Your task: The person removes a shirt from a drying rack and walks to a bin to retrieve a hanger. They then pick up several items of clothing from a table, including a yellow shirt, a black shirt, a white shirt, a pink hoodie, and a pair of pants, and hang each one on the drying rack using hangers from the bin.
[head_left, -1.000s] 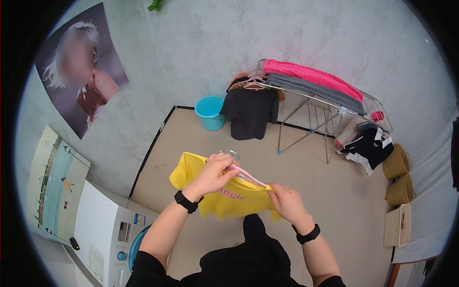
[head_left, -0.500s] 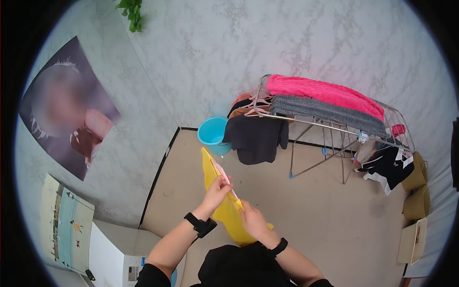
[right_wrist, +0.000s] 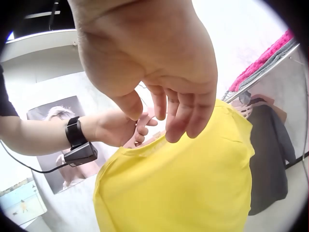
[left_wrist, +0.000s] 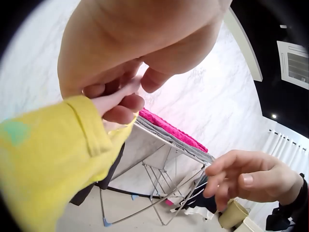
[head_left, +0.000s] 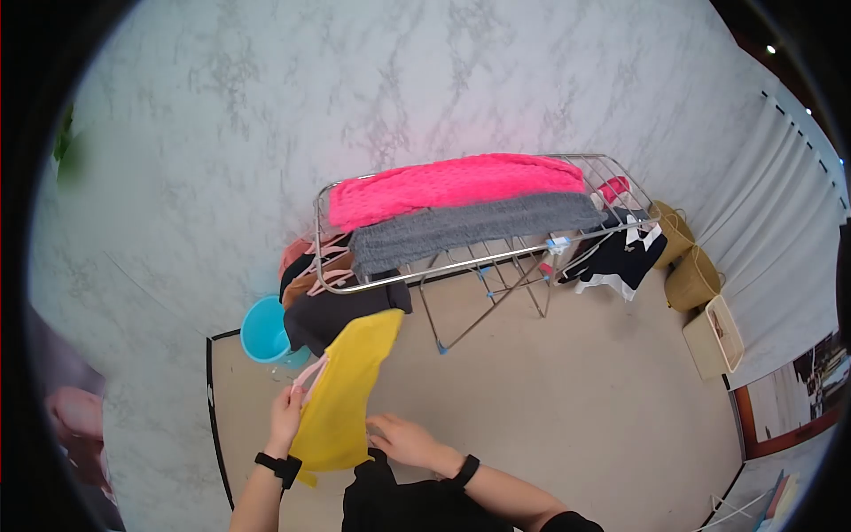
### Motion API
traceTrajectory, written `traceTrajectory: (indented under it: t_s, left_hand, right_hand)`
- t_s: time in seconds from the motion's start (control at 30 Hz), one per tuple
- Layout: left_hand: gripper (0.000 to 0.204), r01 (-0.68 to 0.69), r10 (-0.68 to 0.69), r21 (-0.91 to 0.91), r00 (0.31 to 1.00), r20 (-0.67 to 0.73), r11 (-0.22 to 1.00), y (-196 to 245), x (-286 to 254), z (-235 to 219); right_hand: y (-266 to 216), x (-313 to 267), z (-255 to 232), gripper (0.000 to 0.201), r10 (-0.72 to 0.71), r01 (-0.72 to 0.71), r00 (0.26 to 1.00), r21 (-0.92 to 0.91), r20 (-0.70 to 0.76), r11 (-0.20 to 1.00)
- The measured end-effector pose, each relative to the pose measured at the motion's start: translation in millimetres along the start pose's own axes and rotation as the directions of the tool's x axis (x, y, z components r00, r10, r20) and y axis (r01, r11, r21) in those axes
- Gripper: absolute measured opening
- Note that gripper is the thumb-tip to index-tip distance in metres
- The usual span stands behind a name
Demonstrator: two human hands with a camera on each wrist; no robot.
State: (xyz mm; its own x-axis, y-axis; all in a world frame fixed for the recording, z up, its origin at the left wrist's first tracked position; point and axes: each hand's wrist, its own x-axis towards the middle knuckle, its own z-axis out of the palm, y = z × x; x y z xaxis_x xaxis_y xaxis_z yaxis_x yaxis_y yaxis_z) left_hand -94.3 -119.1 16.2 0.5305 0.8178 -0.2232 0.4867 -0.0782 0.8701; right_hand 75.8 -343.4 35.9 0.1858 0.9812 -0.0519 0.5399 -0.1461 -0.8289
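A yellow T-shirt [head_left: 346, 395] hangs on a pink clothes hanger [head_left: 308, 376], in front of me and left of centre in the head view. My left hand [head_left: 284, 415] grips the hanger, its fingers curled round the pink bar [left_wrist: 116, 98] in the left wrist view. Just right of the shirt, my right hand [head_left: 406, 442] has loosely bent fingers and holds nothing. In the right wrist view its fingers hang in front of the yellow cloth [right_wrist: 188, 179], close to the neckline.
Ahead stands a metal drying rack [head_left: 479, 259] with a pink towel [head_left: 461, 184] and a grey towel [head_left: 479, 229] over it. Dark clothes [head_left: 332, 317] on pink hangers hang at its left end, beside a blue bucket [head_left: 266, 330]. Brown baskets [head_left: 693, 282] stand far right.
The head view has turned right toward the rack. My right hand has let go of the shirt's neckline and moved off to its right. The left hand keeps hold of the hanger, with the shirt swung round.
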Motion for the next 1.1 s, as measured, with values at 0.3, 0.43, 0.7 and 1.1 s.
traceTrajectory:
  t_s: [0.3,0.43,0.7,1.1]
  left_hand:
    - [0.024,-0.339,0.313,0.223,0.939,0.146,0.914,-12,182,-21]
    - [0.022,-0.44,0.39,0.13,0.873,0.293,0.889,-7,230,-25]
    - [0.02,-0.52,0.446,0.131,0.816,0.367,0.844,-22,317,8]
    - [0.02,-0.518,0.405,0.082,0.747,0.527,0.851,-43,348,27]
  right_hand:
    - [16,157,1,0.028,0.239,-0.251,0.942,-0.021,-0.236,0.968]
    - [-9,218,-4,0.026,0.216,-0.239,0.942,-0.059,-0.257,0.969]
    - [-21,261,-1,0.023,0.35,-0.375,0.888,-0.029,-0.298,0.927]
    - [-19,272,6,0.02,0.491,-0.527,0.79,0.002,-0.368,0.85]
